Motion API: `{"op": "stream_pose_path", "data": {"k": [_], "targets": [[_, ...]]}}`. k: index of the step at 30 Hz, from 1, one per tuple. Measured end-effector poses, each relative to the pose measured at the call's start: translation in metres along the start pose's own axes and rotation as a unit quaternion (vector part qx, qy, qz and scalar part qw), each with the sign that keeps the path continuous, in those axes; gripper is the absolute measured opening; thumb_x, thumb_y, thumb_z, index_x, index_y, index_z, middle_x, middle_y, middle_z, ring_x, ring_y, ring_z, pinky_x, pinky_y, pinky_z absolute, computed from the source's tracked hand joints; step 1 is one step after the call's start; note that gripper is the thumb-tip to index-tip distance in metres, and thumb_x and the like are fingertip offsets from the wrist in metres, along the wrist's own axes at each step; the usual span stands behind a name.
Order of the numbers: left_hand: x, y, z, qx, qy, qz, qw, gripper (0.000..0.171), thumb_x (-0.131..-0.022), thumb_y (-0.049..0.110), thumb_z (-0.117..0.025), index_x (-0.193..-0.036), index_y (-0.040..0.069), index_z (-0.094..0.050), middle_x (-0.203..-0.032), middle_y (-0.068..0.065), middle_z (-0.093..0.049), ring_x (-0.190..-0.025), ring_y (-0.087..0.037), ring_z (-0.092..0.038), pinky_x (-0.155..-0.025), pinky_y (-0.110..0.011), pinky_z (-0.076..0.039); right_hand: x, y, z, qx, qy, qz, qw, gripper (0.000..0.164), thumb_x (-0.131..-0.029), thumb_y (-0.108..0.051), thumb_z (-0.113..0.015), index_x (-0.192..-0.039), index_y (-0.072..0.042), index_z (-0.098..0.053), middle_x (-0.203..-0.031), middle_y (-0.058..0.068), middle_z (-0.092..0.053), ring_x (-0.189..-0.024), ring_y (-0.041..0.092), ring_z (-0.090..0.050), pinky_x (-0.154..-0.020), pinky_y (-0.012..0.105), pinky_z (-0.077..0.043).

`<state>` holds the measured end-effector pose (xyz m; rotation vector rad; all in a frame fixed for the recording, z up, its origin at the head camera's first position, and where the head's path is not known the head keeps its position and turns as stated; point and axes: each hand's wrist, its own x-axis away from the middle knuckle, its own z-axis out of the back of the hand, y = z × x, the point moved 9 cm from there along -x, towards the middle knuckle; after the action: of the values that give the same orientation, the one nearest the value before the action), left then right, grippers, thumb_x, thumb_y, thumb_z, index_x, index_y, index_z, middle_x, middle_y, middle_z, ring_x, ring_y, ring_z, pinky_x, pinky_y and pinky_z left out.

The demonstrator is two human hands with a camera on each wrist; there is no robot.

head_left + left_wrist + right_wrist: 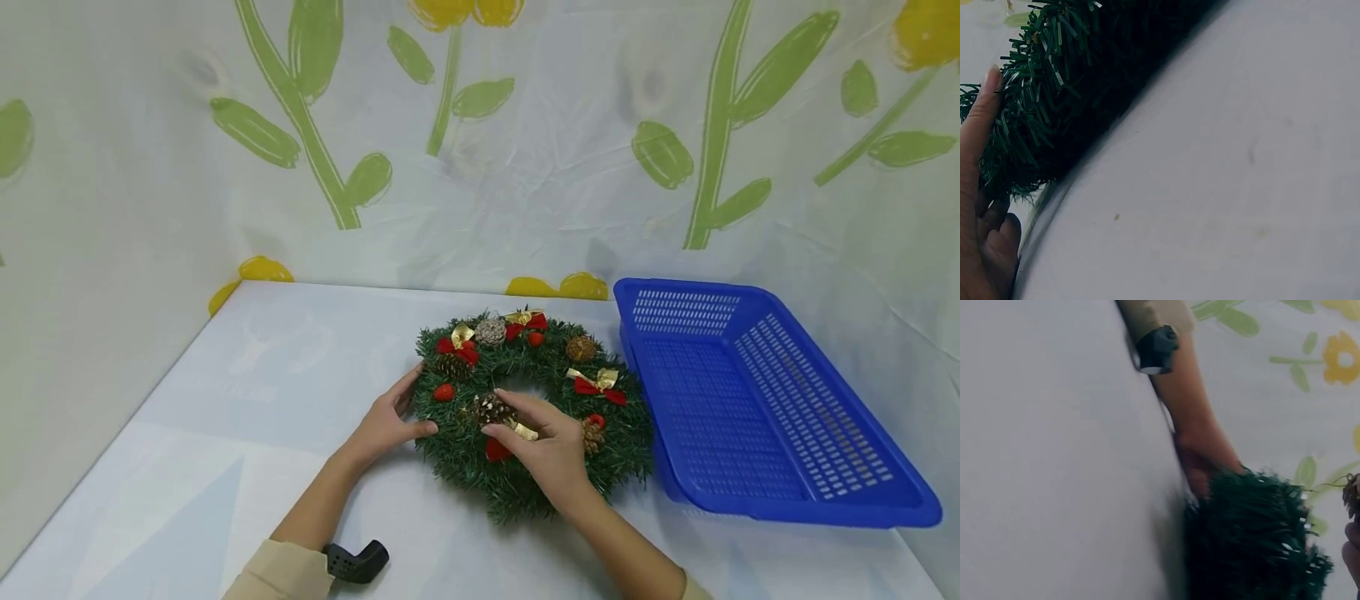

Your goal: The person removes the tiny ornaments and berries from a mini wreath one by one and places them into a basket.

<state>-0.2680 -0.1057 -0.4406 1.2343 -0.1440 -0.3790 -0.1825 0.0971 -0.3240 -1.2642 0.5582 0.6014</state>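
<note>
A green wreath (457, 462) of artificial pine lies on the table, trimmed with pinecones, red berries and red-and-gold bows. My left hand (384, 423) grips its left edge; the left wrist view shows the thumb (980, 119) laid along the needles and the other fingers curled lower down. Over the near part of the ring, my right hand (553, 450) pinches a dark, white-tipped pinecone (491, 408) between thumb and fingertips. From that pinecone (1352, 495) a thin wire sticks out in the right wrist view. Behind the right hand, a red-and-gold bow (497, 450) is partly hidden.
A blue plastic basket (825, 511) with slotted walls stands right beside the wreath's right side. The white table (300, 358) meets a flower-printed cloth backdrop (547, 167) at the back. A black device (356, 562) is worn at the left wrist.
</note>
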Motion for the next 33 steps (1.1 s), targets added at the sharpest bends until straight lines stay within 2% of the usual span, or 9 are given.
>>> {"op": "stream_pose_path", "data": {"k": [3, 6, 10, 14, 20, 26, 30, 33], "targets": [[0.0, -0.002, -0.003, 0.008, -0.004, 0.002, 1.0, 0.102, -0.073, 0.038, -0.08, -0.151, 0.008, -0.022, -0.157, -0.016, -0.017, -0.141, -0.037, -0.019, -0.114, -0.047, -0.024, -0.001, -0.002, 0.012, 0.006, 0.014, -0.023, 1.0, 0.043, -0.069, 0.008, -0.077, -0.111, 0.002, -0.068, -0.104, 0.019, -0.069, -0.098, 0.006, -0.066, -0.081, 0.022, -0.057], [0.0, -0.003, -0.005, 0.007, -0.006, -0.001, 1.0, 0.1, -0.074, 0.036, -0.08, -0.151, 0.009, -0.022, -0.157, -0.016, -0.017, -0.141, -0.037, -0.02, -0.114, -0.047, -0.025, -0.002, -0.001, 0.025, 0.004, 0.022, -0.062, 0.998, 0.042, -0.07, 0.008, -0.077, -0.11, 0.0, -0.069, -0.106, 0.01, -0.07, -0.097, 0.003, -0.066, -0.079, 0.02, -0.057], [0.0, -0.002, -0.004, 0.004, -0.006, -0.003, 1.0, 0.102, -0.073, 0.042, -0.078, -0.152, 0.01, -0.021, -0.156, -0.017, -0.017, -0.14, -0.039, -0.021, -0.114, -0.048, -0.026, -0.006, -0.002, 0.038, -0.045, 0.032, -0.09, 0.994, 0.039, -0.072, 0.011, -0.074, -0.109, 0.006, -0.068, -0.106, -0.004, -0.069, -0.093, 0.005, -0.068, -0.077, 0.021, -0.058], [0.001, -0.002, -0.002, 0.007, -0.003, -0.001, 1.0, 0.103, -0.073, 0.044, -0.078, -0.152, 0.01, -0.022, -0.156, -0.017, -0.017, -0.141, -0.038, -0.02, -0.114, -0.049, -0.025, -0.013, -0.007, 0.05, -0.074, 0.029, -0.094, 0.992, 0.038, -0.074, 0.012, -0.072, -0.111, 0.009, -0.066, -0.105, -0.007, -0.07, -0.088, 0.007, -0.069, -0.071, 0.019, -0.058], [0.001, 0.0, -0.002, 0.009, -0.005, -0.011, 0.9999, 0.103, -0.073, 0.043, -0.079, -0.151, 0.008, -0.022, -0.157, -0.016, -0.017, -0.142, -0.037, -0.018, -0.114, -0.049, -0.024, -0.025, -0.019, 0.072, -0.049, 0.043, -0.105, 0.992, 0.038, -0.072, 0.013, -0.073, -0.109, 0.005, -0.069, -0.102, -0.006, -0.072, -0.085, 0.008, -0.07, -0.064, 0.015, -0.056], [-0.001, 0.0, -0.002, 0.011, -0.004, -0.011, 0.9999, 0.104, -0.072, 0.044, -0.078, -0.151, 0.01, -0.022, -0.156, -0.016, -0.017, -0.141, -0.038, -0.02, -0.113, -0.048, -0.025, -0.034, -0.029, 0.089, -0.035, 0.056, -0.108, 0.992, 0.037, -0.07, 0.015, -0.074, -0.106, 0.004, -0.07, -0.1, -0.006, -0.073, -0.088, 0.007, -0.07, -0.071, 0.016, -0.057], [0.0, 0.0, -0.002, 0.013, -0.002, -0.008, 0.9999, 0.104, -0.071, 0.044, -0.079, -0.151, 0.008, -0.022, -0.156, -0.017, -0.017, -0.141, -0.038, -0.019, -0.114, -0.047, -0.024, -0.041, -0.031, 0.097, 0.013, 0.044, -0.145, 0.988, 0.035, -0.072, 0.01, -0.076, -0.105, 0.0, -0.072, -0.096, -0.011, -0.073, -0.086, 0.005, -0.069, -0.074, 0.017, -0.057], [0.0, -0.001, -0.001, 0.014, -0.001, -0.007, 0.9999, 0.105, -0.071, 0.045, -0.078, -0.151, 0.008, -0.022, -0.156, -0.018, -0.017, -0.14, -0.039, -0.02, -0.113, -0.048, -0.025, -0.047, -0.029, 0.104, 0.032, 0.029, -0.169, 0.985, 0.034, -0.074, 0.005, -0.077, -0.107, -0.002, -0.072, -0.095, -0.012, -0.072, -0.082, 0.004, -0.07, -0.07, 0.016, -0.057]]}}
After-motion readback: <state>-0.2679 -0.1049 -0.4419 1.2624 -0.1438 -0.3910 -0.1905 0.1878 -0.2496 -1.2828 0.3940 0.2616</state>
